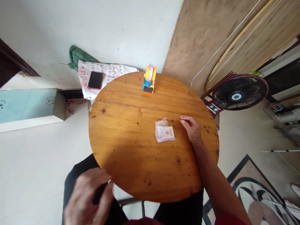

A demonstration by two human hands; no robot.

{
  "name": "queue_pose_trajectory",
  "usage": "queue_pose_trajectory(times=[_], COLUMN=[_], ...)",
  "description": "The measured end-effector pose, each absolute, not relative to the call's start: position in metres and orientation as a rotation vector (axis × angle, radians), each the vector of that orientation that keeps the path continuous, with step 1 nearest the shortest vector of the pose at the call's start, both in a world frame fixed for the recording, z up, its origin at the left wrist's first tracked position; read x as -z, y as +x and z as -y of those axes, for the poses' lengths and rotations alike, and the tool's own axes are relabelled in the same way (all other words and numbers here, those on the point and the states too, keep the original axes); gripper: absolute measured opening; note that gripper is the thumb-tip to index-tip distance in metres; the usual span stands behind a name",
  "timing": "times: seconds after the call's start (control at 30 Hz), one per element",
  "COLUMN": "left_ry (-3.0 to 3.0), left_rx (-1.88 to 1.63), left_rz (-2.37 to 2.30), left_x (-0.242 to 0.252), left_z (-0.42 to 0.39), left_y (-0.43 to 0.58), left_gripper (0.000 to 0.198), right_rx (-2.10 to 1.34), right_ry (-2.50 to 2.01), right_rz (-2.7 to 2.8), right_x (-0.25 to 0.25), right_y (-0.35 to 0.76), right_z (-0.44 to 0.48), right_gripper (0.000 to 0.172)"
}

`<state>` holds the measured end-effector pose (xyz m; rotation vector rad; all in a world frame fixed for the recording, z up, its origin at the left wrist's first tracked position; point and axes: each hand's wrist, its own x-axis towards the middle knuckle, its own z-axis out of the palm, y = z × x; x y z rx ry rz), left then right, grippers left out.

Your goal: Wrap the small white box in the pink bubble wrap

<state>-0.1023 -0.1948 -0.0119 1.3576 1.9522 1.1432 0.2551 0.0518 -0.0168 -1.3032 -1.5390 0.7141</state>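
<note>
On the round wooden table [131,150] lies a small flat packet [169,132], white with red print, on pinkish bubble wrap [160,132]. My right hand [191,128] is just right of the packet, apart from it. Its thumb and forefinger come together in a pinch; whatever they may hold is too small to make out. Blurred by motion, my left hand [87,197] hovers over my lap beyond the table's near left edge. Thumb and forefinger meet there at a tiny white spot that I cannot identify.
A tape dispenser [149,79], orange and blue, stands at the table's far edge. Behind the left edge, a phone [96,80] lies on a printed white sack [117,70]. To the right is a dark red fan [239,92]. A white wall [112,28] rises behind.
</note>
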Motion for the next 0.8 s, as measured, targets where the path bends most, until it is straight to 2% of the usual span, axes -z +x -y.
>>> queue_pose_trajectory(times=[0.07, 0.27, 0.37, 0.47, 0.53, 0.67, 0.8], left_ry=[1.782, 2.399, 2.472, 2.420, 2.398, 2.466, 2.518], left_rx=[-1.330, -1.083, -1.020, -1.121, -1.196, -1.229, -1.194], left_rz=[-1.696, -1.520, -1.601, -1.708, -1.725, -1.683, -1.681], left_x=[-0.001, -0.022, -0.021, -0.013, -0.007, -0.001, 0.002], left_z=[0.169, 0.109, 0.082, 0.061, 0.053, 0.049, 0.050], left_y=[-0.057, 0.022, 0.040, 0.049, 0.049, 0.044, 0.042], left_gripper=[0.025, 0.031, 0.030, 0.028, 0.023, 0.019, 0.021], right_rx=[-0.698, -0.725, -0.966, -1.287, -1.402, -1.466, -1.447], right_ry=[-1.305, -1.346, -1.370, -1.277, -1.212, -1.137, -1.054], right_rz=[1.566, 1.619, 1.654, 1.678, 1.699, 1.758, 1.764], right_x=[0.016, 0.008, -0.008, -0.023, -0.026, -0.019, -0.012], right_y=[0.254, 0.250, 0.245, 0.237, 0.229, 0.216, 0.209], right_z=[-0.051, -0.052, -0.056, -0.066, -0.075, -0.089, -0.091], right_gripper=[0.015, 0.019, 0.024, 0.039, 0.043, 0.043, 0.035])
